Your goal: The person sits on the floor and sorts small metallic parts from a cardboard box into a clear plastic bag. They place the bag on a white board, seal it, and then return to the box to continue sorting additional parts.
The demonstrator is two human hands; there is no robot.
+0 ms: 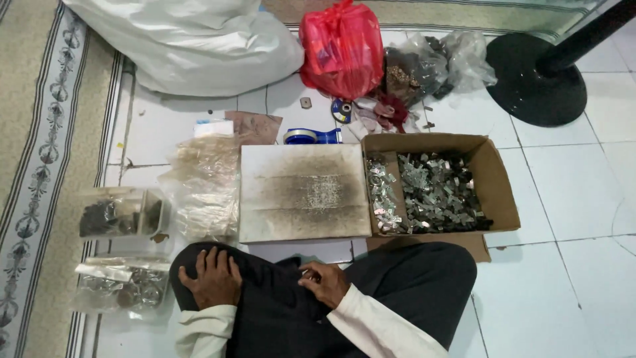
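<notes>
Seated person viewed from above, legs crossed in dark trousers (397, 278), on a white tiled floor (563, 219); left hand (211, 278) laid flat and open over the left knee, fingers spread, holding nothing; right hand (323, 282) resting on the lap with fingers curled loosely inward, and whether it pinches some small item cannot be told; both sleeves pale cream.

Directly before the knees, a square white board (303, 192) lying flat on the floor, its middle darkened by sooty staining with a paler speckled patch at the centre; touching its right edge, an open cardboard box (498, 185) filled with small silvery metal pieces (434, 192), a narrower strip of shinier pieces along its left side.

Left of the board, a clear plastic bag (205, 189) of pale contents; further left, a clear plastic container (122, 212) holding dark small parts; below it, just beside the left knee, a second clear bag (122, 285) of round metallic parts.

Behind the board, a blue tape dispenser (311, 136); near it a small blue-and-yellow roll (342, 110) and a brown scrap of card (258, 126); beyond these, a tied red plastic bag (341, 50), a clear bag of dark pieces (430, 63), and a large white sack (199, 43).

Upper right, the round black base of a stand (536, 79); along the left margin, a patterned beige rug (46, 132).
</notes>
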